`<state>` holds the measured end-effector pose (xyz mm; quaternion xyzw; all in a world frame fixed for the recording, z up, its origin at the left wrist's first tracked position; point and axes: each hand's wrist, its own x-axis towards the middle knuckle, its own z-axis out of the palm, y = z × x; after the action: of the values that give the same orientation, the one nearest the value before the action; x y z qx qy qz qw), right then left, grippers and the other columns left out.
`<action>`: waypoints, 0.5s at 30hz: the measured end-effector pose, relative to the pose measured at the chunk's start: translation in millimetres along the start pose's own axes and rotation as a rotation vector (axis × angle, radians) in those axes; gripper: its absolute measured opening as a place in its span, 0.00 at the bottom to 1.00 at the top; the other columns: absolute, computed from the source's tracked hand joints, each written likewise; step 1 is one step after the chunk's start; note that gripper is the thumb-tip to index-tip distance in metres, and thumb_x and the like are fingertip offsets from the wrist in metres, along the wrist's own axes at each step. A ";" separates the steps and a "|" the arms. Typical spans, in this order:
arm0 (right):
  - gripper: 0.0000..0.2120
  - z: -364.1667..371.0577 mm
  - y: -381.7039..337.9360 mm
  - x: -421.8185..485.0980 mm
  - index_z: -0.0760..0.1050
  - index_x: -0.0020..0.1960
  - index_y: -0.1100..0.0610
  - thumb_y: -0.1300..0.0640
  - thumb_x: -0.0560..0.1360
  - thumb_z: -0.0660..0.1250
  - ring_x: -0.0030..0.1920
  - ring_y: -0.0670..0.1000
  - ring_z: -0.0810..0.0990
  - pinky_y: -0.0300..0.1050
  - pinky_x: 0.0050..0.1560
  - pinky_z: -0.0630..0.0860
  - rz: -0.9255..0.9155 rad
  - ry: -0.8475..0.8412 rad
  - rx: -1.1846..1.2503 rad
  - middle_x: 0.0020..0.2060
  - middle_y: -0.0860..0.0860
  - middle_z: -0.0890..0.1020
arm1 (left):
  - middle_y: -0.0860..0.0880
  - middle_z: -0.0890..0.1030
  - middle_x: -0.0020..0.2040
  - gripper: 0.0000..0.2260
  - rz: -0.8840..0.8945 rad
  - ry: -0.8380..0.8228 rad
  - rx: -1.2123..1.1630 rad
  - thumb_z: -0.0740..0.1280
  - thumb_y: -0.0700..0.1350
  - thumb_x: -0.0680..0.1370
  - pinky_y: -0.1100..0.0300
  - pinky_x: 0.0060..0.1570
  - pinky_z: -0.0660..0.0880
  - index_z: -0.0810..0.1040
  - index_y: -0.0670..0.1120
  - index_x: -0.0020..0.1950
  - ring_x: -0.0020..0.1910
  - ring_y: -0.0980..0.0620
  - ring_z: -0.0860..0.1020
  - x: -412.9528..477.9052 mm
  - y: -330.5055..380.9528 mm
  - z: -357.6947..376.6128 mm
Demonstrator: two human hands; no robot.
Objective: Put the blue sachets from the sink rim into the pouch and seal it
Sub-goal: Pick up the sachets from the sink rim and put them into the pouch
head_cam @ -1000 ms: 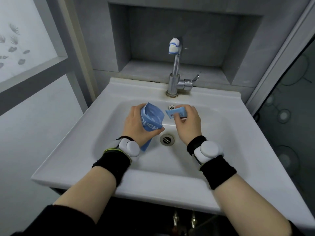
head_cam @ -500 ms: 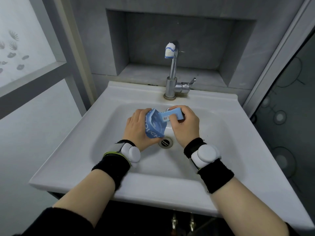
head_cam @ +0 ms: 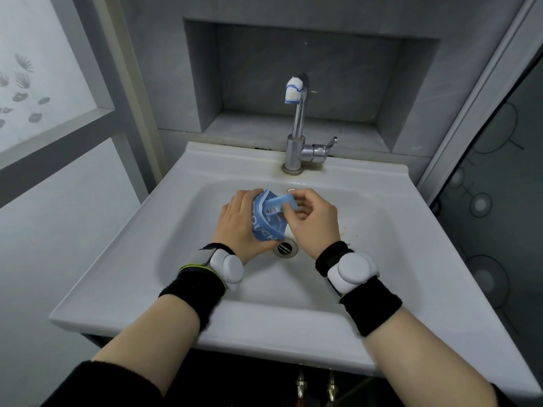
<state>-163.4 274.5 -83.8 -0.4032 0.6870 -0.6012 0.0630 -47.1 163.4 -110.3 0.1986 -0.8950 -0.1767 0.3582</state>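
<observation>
While the blue pouch (head_cam: 266, 234) is not yet sealed, the filling step seems close to its end. No other sachet lies on the sink rim (head_cam: 411, 230) as far as I can see (the hands may hide a small part of the basin). The left hand (head_cam: 238, 221) grips the pouch from the side with fingers curled round it, above the basin and just over the drain (head_cam: 285, 248), and the pouch's mouth gapes toward the right hand (head_cam: 311, 221). That hand pinches one blue sachet (head_cam: 276, 205) between thumb and fingertips; the barcode end is already inside the mouth and the other end sticks out. What is left, in my judgement — to push this sachet fully in, then to press the top closed.
</observation>
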 end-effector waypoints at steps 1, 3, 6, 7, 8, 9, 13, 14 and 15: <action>0.07 0.2 -0.1 -0.2 0.77 0.50 0.52 0.60 0.73 0.70 0.41 0.40 0.82 0.33 0.42 0.80 -0.007 -0.007 -0.001 0.41 0.40 0.81 | 0.50 0.72 0.58 0.40 0.003 0.002 0.005 0.78 0.59 0.60 0.54 0.55 0.71 0.67 0.46 0.67 0.54 0.50 0.73 0.0 -0.2 0.3; 0.07 0.4 -0.2 -0.7 0.77 0.47 0.50 0.60 0.73 0.71 0.40 0.39 0.82 0.31 0.40 0.78 -0.020 -0.021 -0.001 0.40 0.39 0.81 | 0.50 0.72 0.58 0.40 0.002 -0.002 0.013 0.78 0.59 0.60 0.54 0.55 0.71 0.67 0.47 0.67 0.54 0.50 0.73 0.3 -0.8 1.0; 0.07 0.8 0.1 -1.4 0.76 0.44 0.50 0.60 0.72 0.71 0.39 0.37 0.81 0.28 0.40 0.77 -0.040 -0.031 -0.010 0.39 0.38 0.81 | 0.51 0.72 0.58 0.41 -0.003 -0.009 0.018 0.77 0.60 0.60 0.54 0.55 0.71 0.67 0.47 0.67 0.54 0.51 0.73 0.6 -2.1 1.9; 0.05 1.0 0.3 -1.4 0.77 0.44 0.52 0.60 0.72 0.71 0.39 0.38 0.81 0.28 0.40 0.77 -0.047 -0.034 -0.017 0.39 0.39 0.81 | 0.51 0.72 0.58 0.41 -0.003 -0.009 0.017 0.77 0.60 0.60 0.55 0.55 0.71 0.67 0.48 0.67 0.54 0.51 0.73 0.6 -2.2 2.1; 0.04 1.2 0.4 -1.4 0.77 0.44 0.53 0.60 0.72 0.71 0.39 0.39 0.82 0.29 0.40 0.77 -0.054 -0.039 -0.022 0.38 0.40 0.81 | 0.51 0.72 0.58 0.40 0.000 -0.006 0.014 0.77 0.60 0.60 0.55 0.55 0.71 0.66 0.48 0.67 0.54 0.51 0.73 0.6 -2.3 2.1; 0.04 1.2 0.5 -1.5 0.77 0.44 0.54 0.60 0.72 0.71 0.39 0.39 0.82 0.29 0.41 0.77 -0.059 -0.045 -0.027 0.38 0.40 0.82 | 0.51 0.72 0.58 0.40 0.002 -0.003 0.011 0.77 0.60 0.60 0.55 0.55 0.71 0.67 0.48 0.67 0.54 0.51 0.73 0.5 -2.3 2.3; 0.05 1.1 -0.2 -2.7 0.79 0.43 0.53 0.61 0.72 0.72 0.40 0.41 0.82 0.33 0.44 0.79 -0.092 -0.074 -0.060 0.38 0.40 0.82 | 0.50 0.72 0.58 0.40 0.007 -0.001 0.016 0.76 0.60 0.60 0.56 0.55 0.70 0.67 0.48 0.67 0.54 0.50 0.74 0.3 -1.4 1.8; 0.05 1.0 -0.5 -2.9 0.79 0.43 0.53 0.62 0.71 0.72 0.40 0.42 0.82 0.34 0.45 0.79 -0.102 -0.078 -0.068 0.38 0.41 0.82 | 0.50 0.72 0.58 0.40 0.009 -0.002 0.015 0.76 0.60 0.60 0.55 0.55 0.70 0.67 0.48 0.67 0.55 0.50 0.74 0.4 -1.1 1.6; 0.05 0.7 -0.9 -2.8 0.80 0.43 0.53 0.62 0.71 0.72 0.40 0.42 0.82 0.35 0.45 0.79 -0.116 -0.077 -0.075 0.38 0.42 0.82 | 0.50 0.72 0.58 0.40 0.014 -0.003 0.017 0.76 0.60 0.60 0.54 0.55 0.71 0.67 0.48 0.67 0.55 0.50 0.74 0.5 -0.7 1.2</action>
<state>-160.7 275.8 -84.3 -0.4675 0.6814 -0.5617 0.0393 -48.1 162.8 -111.2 0.1952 -0.8982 -0.1671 0.3565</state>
